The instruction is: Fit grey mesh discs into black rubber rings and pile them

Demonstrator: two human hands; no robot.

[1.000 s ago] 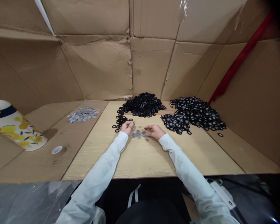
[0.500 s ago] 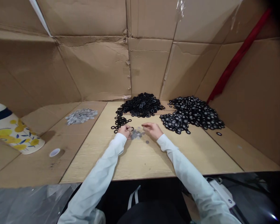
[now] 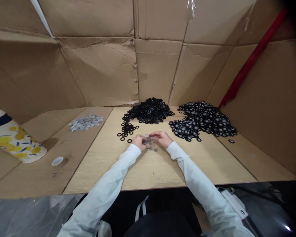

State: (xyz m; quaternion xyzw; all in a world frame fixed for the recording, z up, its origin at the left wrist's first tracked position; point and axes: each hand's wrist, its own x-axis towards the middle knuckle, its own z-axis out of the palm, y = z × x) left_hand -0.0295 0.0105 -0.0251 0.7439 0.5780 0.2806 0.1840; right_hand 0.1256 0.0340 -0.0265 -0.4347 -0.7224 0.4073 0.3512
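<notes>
My left hand (image 3: 139, 142) is closed in a pinch over the small grey discs (image 3: 155, 150) in the middle of the board, its fingertips around a black ring that is mostly hidden. Facing it, almost touching, is my right hand (image 3: 162, 139), its thumb and fingers brought together; whatever they hold is too small to make out. The loose discs lie below and between both hands, partly covered by the fingers. Just left of my left hand is a loose scatter of black rings (image 3: 129, 141), which joins a large heap of black rings (image 3: 150, 112) at the back.
Black rings with grey centres (image 3: 207, 120) form a wide pile at the right. A heap of grey discs (image 3: 86, 122) lies on cardboard at the left, with a white tape roll (image 3: 57, 161) and a floral-patterned cylinder (image 3: 19, 141) nearer. Cardboard walls (image 3: 101, 72) enclose the back and sides.
My left hand has moved right, from beside the loose black rings to over the grey discs, bringing the black ring close to my right hand. The right hand has barely moved.
</notes>
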